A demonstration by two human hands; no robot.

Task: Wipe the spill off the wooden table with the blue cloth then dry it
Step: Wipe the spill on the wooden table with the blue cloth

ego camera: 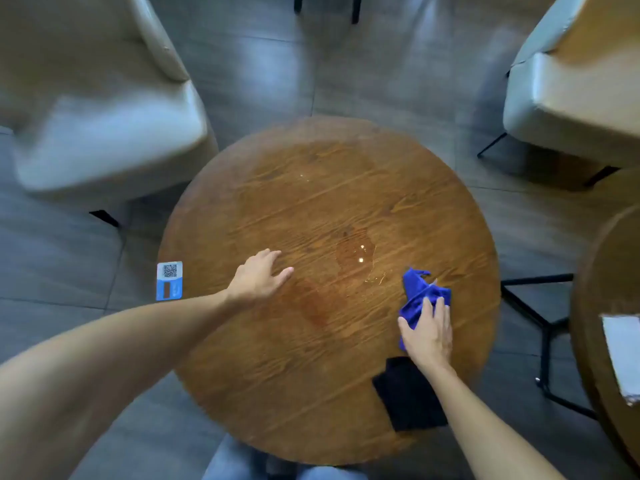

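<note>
Around you the floor (pixel 381 64) is dark grey tile with pale reflections on it. At your far left stands a cream upholstered chair (pixel 104 133), blurred, with a dark leg showing beneath it; a second cream chair (pixel 571 109) stands at your far right on thin black legs. A QR-code sticker (pixel 169 280), white above and blue below, sits at the left rim. A black cloth (pixel 408 396) lies near you at the right. At your right edge a second round table (pixel 595 271) carries a white card (pixel 623 355), with a black metal frame (pixel 543 323) beside it.
</note>
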